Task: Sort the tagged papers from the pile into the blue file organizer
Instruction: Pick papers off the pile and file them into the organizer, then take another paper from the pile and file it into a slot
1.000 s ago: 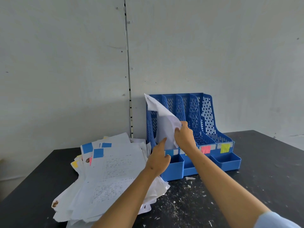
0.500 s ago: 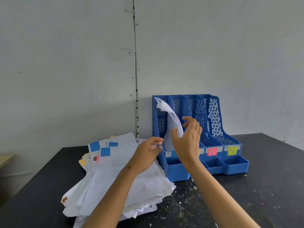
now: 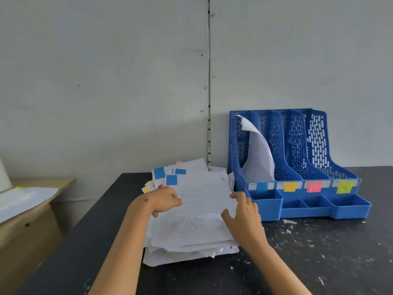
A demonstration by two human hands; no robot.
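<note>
Left hand has its fingers curled over the left edge of the top sheet on the pile, gripping it. Right hand sits at the sheet's right edge, fingers spread and loose, just touching. Pile's on the black table, right beside the blue file organizer. One curled paper already stands in its leftmost slot, above the blue label.
</note>
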